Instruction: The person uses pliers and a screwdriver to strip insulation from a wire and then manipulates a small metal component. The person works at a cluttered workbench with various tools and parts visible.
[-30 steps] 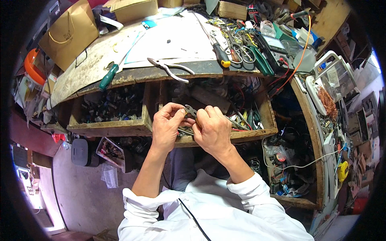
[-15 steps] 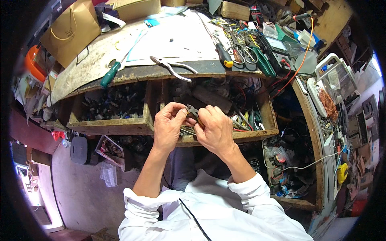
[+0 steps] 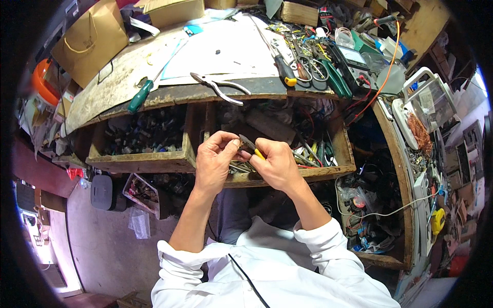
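Observation:
Above the open drawer [image 3: 328, 172], both hands meet close together. My right hand [image 3: 279, 163] is wrapped round small pliers with yellow handles [image 3: 259, 153]; their grey metal jaws [image 3: 247, 141] point up and left, toward my left fingertips. With thumb and forefinger, my left hand [image 3: 215, 158] pinches something too small to make out, right beside the jaws. On the bench edge beyond lies a larger pair of pliers [image 3: 218, 88] with pale handles, spread apart. A green-handled screwdriver [image 3: 140, 96] rests to its left, and a screwdriver with a black and yellow handle [image 3: 285, 72] to its right.
A second drawer [image 3: 138, 160] at left holds many small dark parts. White paper [image 3: 210, 54] covers the bench top, with a small black piece [image 3: 217, 52] on it. At right stand a multimeter [image 3: 353, 57] with red leads and a box of odds and ends [image 3: 372, 251].
My right hand has turned and shifted slightly right, so a yellow handle now shows and the jaws lie at a different angle. My left hand keeps its pinch almost in place.

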